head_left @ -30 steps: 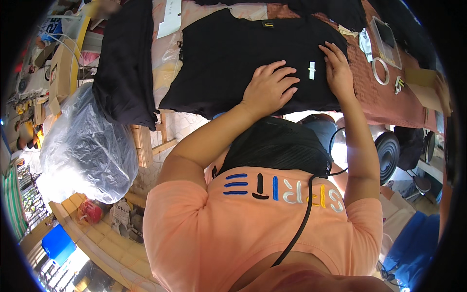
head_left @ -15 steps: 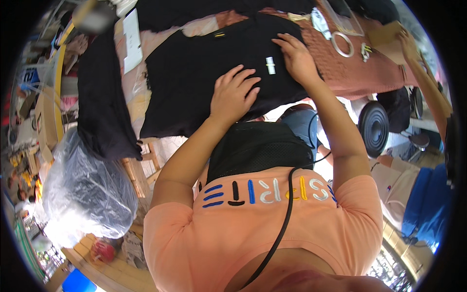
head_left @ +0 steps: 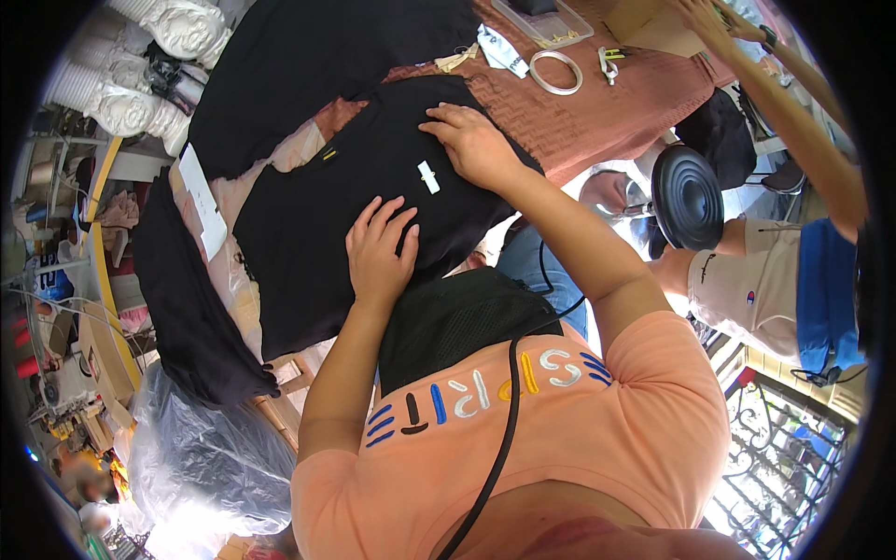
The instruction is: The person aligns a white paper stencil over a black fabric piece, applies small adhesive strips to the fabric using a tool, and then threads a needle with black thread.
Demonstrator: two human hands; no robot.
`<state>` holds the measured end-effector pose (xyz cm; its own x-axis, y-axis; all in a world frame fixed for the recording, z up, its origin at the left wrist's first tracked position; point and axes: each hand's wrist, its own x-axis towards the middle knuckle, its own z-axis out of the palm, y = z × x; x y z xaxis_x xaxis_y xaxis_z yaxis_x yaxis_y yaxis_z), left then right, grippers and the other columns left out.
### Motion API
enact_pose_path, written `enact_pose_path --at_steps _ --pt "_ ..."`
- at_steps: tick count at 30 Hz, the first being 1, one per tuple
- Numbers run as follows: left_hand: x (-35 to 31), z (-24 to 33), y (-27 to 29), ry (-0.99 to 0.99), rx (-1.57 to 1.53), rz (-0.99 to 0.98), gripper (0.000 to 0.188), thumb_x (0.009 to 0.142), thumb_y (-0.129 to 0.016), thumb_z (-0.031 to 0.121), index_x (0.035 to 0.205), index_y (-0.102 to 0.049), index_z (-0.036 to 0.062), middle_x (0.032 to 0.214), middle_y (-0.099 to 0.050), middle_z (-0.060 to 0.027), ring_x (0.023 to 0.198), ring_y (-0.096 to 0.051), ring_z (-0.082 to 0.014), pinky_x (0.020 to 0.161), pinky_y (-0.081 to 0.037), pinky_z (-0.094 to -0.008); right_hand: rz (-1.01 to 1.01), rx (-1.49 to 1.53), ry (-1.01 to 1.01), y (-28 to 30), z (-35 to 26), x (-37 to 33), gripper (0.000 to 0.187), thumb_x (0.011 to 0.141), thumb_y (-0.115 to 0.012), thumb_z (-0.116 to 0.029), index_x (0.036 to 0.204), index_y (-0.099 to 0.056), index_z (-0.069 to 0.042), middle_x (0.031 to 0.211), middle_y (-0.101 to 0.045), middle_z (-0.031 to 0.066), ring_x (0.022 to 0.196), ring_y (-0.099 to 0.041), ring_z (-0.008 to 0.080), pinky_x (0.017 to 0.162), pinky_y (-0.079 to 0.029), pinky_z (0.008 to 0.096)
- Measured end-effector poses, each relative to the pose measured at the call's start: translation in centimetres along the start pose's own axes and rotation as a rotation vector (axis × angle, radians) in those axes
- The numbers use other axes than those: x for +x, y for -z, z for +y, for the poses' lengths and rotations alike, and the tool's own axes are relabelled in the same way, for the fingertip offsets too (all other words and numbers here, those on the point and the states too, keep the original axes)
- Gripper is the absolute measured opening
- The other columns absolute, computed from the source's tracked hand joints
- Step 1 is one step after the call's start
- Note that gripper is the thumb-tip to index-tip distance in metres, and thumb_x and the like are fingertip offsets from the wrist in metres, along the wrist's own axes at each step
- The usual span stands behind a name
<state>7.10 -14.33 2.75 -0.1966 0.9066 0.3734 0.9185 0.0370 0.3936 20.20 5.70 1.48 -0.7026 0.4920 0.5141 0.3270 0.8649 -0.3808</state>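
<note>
A black garment (head_left: 299,243) lies spread flat over the table, with a small yellow-and-black label (head_left: 329,154) at its neckline. My left hand (head_left: 381,252) rests on the near part of the cloth, palm down, fingers spread. Farther to the right, my right hand (head_left: 478,149) lies flat near the garment's right edge, its fingers stretched out. Between the two hands is a small white tag (head_left: 427,177) on the black fabric. Neither hand grips anything.
More black cloth (head_left: 308,75) lies at the back and a dark piece (head_left: 191,308) hangs at the left. A white card strip (head_left: 201,201), a white ring (head_left: 556,73) and a clear plastic box (head_left: 551,23) are on the table. Another person's arm (head_left: 784,112) reaches toward a cardboard box (head_left: 653,26).
The whole view has turned, so the garment appears slanted and farther left. Both hands stay flat on the cloth, in nearly the same places around the white tag.
</note>
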Motion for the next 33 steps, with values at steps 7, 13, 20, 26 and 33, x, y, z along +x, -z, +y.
enact_pose_path --at_steps 7,13,20,26,33 --pt "0.2 0.3 0.1 0.011 -0.008 0.010 0.019 0.087 -0.063 0.018 0.104 -0.069 0.0146 0.122 -0.061 0.0015 0.122 -0.050 -0.0247 0.099 -0.037 -0.0397 0.013 0.000 -0.017 0.0 -0.1 0.0 0.027 0.085 -0.056 -0.009 0.110 -0.066 -0.007 0.124 -0.059 0.0124 0.122 -0.050 0.0309 0.104 -0.038 0.0412" --pt "0.2 0.2 0.1 0.014 -0.016 0.011 0.018 0.087 -0.063 0.017 0.104 -0.069 0.0140 0.120 -0.062 0.0011 0.121 -0.050 -0.0249 0.098 -0.037 -0.0395 0.004 0.020 -0.028 -0.1 -0.2 0.1 0.027 0.084 -0.059 -0.008 0.111 -0.066 -0.008 0.125 -0.059 0.0126 0.123 -0.050 0.0313 0.104 -0.039 0.0414" --pt "0.3 0.3 0.1 0.007 -0.011 0.009 0.018 0.087 -0.062 0.017 0.104 -0.069 0.0136 0.120 -0.062 0.0007 0.121 -0.051 -0.0253 0.098 -0.037 -0.0392 0.020 0.019 -0.022 -0.1 0.0 0.0 0.025 0.086 -0.058 -0.011 0.109 -0.067 -0.007 0.123 -0.060 0.0122 0.122 -0.051 0.0301 0.104 -0.038 0.0413" --pt "0.4 0.4 0.2 0.019 -0.015 0.022 0.018 0.086 -0.063 0.017 0.103 -0.069 0.0139 0.120 -0.062 0.0003 0.121 -0.051 -0.0251 0.098 -0.038 -0.0390 0.028 0.006 -0.001 -0.1 0.0 0.2 0.025 0.085 -0.060 -0.013 0.108 -0.067 -0.007 0.120 -0.061 0.0124 0.119 -0.053 0.0307 0.102 -0.040 0.0410" --pt "0.4 0.1 0.3 0.036 -0.045 0.007 0.020 0.085 -0.064 0.016 0.104 -0.069 0.0141 0.119 -0.062 0.0002 0.121 -0.051 -0.0245 0.098 -0.038 -0.0401 0.054 0.161 -0.086 4.9 1.9 3.4 0.028 0.084 -0.068 -0.026 0.104 -0.068 -0.006 0.107 -0.066 0.0128 0.105 -0.060 0.0318 0.091 -0.047 0.0398"
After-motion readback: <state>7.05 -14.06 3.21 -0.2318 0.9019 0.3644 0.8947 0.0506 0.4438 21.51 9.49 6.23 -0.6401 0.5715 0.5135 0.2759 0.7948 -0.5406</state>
